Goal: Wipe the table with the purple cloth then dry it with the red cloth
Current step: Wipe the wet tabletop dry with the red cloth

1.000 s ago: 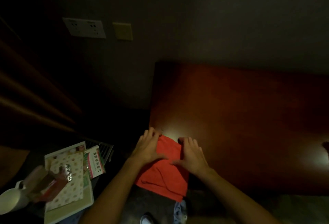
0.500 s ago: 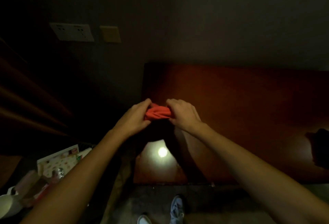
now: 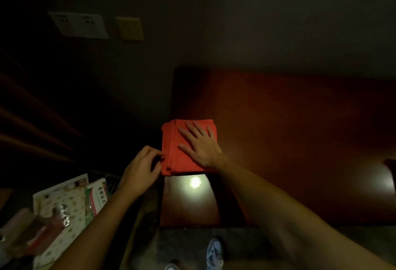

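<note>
The red cloth (image 3: 173, 151), folded into a thick square, lies flat on the left end of the dark red-brown wooden table (image 3: 289, 141), slightly overhanging its left edge. My right hand (image 3: 200, 144) rests palm down on the cloth with fingers spread. My left hand (image 3: 142, 170) is just off the table's left edge, its fingertips pinching the cloth's near-left corner. A purple cloth is not in view; a dark shape (image 3: 391, 170) sits at the table's far right edge, too dim to identify.
A bright light reflection (image 3: 195, 182) shines on the table just near the cloth. Books and packets (image 3: 64, 211) are piled low on the left. Wall sockets (image 3: 79, 25) are on the wall behind. My shoes (image 3: 214, 252) show below the table's front edge.
The cloth was lifted off the near edge, bunched between both hands in the air, and now lies folded flat on the table farther in. My right hand flattened onto it.
</note>
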